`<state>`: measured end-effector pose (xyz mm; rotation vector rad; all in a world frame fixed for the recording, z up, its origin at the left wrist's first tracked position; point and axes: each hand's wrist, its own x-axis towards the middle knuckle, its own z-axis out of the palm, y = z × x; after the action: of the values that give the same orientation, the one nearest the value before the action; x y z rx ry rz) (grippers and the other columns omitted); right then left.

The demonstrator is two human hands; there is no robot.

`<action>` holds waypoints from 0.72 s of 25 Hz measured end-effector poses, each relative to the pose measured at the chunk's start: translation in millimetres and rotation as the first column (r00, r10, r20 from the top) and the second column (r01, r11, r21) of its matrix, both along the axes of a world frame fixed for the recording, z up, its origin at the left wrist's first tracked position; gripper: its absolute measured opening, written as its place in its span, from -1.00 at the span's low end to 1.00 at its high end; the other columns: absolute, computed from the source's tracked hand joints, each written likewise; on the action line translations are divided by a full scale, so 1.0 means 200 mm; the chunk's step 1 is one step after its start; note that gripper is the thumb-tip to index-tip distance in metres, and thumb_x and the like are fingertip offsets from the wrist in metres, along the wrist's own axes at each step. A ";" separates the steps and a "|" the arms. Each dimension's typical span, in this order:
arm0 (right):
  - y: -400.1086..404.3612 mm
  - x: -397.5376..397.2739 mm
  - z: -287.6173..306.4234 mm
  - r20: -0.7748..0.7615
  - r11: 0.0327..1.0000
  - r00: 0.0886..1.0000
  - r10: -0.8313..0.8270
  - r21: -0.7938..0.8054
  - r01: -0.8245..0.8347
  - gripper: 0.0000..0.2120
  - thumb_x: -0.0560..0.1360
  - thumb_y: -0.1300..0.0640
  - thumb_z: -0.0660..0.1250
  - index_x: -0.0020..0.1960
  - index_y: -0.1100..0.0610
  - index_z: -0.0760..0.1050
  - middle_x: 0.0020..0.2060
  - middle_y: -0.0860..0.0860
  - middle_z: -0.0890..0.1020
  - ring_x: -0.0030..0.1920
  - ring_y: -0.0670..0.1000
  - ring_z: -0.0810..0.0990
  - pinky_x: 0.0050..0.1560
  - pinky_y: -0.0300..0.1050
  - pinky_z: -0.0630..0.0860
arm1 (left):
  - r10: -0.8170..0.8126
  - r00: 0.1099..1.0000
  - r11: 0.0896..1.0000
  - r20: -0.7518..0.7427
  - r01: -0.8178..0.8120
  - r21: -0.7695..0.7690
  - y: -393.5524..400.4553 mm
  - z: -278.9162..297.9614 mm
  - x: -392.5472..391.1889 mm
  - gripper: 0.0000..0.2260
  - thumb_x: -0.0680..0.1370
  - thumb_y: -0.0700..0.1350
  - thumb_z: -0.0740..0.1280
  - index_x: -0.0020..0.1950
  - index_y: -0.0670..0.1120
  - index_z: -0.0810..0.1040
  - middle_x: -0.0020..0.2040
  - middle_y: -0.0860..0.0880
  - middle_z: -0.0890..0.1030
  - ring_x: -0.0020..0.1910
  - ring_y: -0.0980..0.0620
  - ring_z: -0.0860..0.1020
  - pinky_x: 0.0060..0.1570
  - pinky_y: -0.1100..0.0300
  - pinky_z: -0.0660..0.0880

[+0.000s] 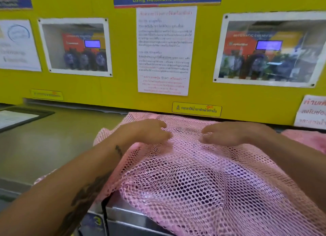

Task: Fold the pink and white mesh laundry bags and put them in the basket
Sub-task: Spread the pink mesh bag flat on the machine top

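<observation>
1. Left hand (146, 131) lies palm down on the pink mesh bag (202, 179), fingers loosely curled and pointing inward; it presses on the mesh and grips nothing that I can see.
2. Right hand (234, 133) mirrors it, palm down, fingers bent toward the left hand, resting on the same bag; whether any mesh is pinched under the fingertips, cannot tell.
3. Bag position: spread over the metal surface (127, 212), near edge draping off the front toward the camera, far edge reaching the foot of the yellow wall (114, 87).
4. Bag condition: rumpled, with ridges and hollows across the middle; no clean crease or squared edge visible. Judgement: the first fold of this bag is not yet finished, more likely flattening or gathering is under way.
5. More pink fabric (307, 138) lies beyond the right forearm; a second bag or part of the same one, cannot tell.
6. No white bag identified in view. No basket in view.
7. Judgement: task is at an early stage. Left to do: fold this bag, handle the rest, put all in the basket.
</observation>
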<state>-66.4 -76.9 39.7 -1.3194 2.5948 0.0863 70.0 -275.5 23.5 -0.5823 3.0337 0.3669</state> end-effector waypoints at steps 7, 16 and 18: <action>0.25 -0.12 -0.20 0.086 0.999 0.995 -0.047 -0.014 0.048 -0.19 0.51 -0.40 0.05 0.60 -0.06 -0.12 0.61 0.00 -0.10 0.59 0.02 -0.15 0.55 0.19 -0.11 | -0.104 0.969 0.991 0.226 0.120 -0.059 0.22 -0.13 0.04 -0.28 0.49 0.45 0.00 0.59 0.20 -0.03 0.64 -0.07 -0.10 0.60 -0.13 -0.10 0.52 -0.22 -0.09; 0.33 0.44 -0.14 0.115 0.919 0.916 0.385 0.040 -0.392 -0.01 0.37 -0.53 0.12 0.50 -0.24 -0.44 0.56 -0.10 -0.36 0.57 0.03 -0.29 0.52 0.30 -0.19 | 0.181 0.942 0.967 -0.281 -0.223 -0.126 0.31 -0.14 0.41 -0.60 0.51 0.26 0.21 0.27 0.13 0.53 0.31 -0.03 0.56 0.24 -0.09 0.51 0.26 -0.13 0.44; 0.34 0.47 -0.17 0.085 0.886 0.891 0.447 0.095 -0.454 0.12 0.30 -0.55 0.21 0.43 -0.24 -0.57 0.52 -0.07 -0.45 0.55 0.08 -0.36 0.48 0.36 -0.26 | 0.260 0.947 0.951 -0.188 -0.285 -0.117 0.35 -0.18 0.47 -0.48 0.45 0.39 0.12 0.26 0.16 0.52 0.31 -0.03 0.56 0.25 -0.09 0.51 0.26 -0.17 0.42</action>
<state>28.0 -8.7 5.8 -1.8223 2.1461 0.2613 165.0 -205.0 -13.1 -1.0403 3.1637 0.2157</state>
